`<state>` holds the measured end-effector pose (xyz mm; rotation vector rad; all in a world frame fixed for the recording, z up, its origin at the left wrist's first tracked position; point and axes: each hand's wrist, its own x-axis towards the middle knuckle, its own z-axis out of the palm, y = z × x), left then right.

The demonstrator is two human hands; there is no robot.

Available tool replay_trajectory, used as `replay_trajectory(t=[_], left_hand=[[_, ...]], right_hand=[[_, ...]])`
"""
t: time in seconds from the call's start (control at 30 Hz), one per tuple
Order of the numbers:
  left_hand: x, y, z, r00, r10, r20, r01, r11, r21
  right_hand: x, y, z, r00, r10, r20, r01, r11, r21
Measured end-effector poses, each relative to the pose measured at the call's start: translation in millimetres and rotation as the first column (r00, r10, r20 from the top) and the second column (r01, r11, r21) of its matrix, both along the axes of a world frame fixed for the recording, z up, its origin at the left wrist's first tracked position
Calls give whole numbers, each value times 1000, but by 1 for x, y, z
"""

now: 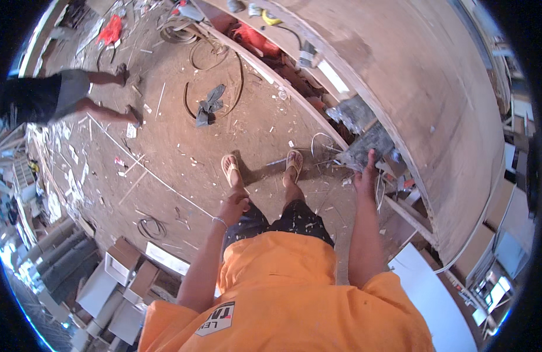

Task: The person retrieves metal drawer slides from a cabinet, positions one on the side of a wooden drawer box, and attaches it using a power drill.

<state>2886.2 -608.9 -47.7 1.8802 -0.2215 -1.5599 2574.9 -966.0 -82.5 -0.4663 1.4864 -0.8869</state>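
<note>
At the wooden workbench's edge, the right hand seems to be reaching crumpled grey plastic, grip indiscernible from here, which calls for a secure hold, while the left hand's fingers curl narrow.

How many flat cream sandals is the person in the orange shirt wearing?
2: the left cream sandal, above the bare left hand in the picture; the right sandal, farther right; both on the brown, littered floor.

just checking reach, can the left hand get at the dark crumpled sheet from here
Probably not without bending: the left hand is near the thigh, while the sheet lies on the floor beyond the feet.
</note>
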Motion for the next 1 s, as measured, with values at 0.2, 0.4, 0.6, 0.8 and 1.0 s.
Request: replay_trajectory(t=[0.2, 0.4, 0.6, 0.8, 1.0], left_hand=[[59, 39, -36, 989, 118, -90, -118, 993, 1], [134, 188, -73, 962, 273, 16, -269, 937, 224], [166, 369, -53, 615, 772, 160, -771, 546, 328], [120, 428, -53, 580, 810, 85, -742, 483, 466], [136, 315, -94, 883, 461, -88, -398, 836, 378]], right_hand=[[44, -6, 40, 929, -255, -270, 266, 964, 5], [205, 10, -14, 306, 126, -944, -839, 504, -205], [420, -129, 53, -383, 302, -873, -673, 556, 488], [401, -152, 16, -417, 255, -872, -674, 556, 485], [350, -34, -14, 286, 596, -750, -766, 613, 195]])
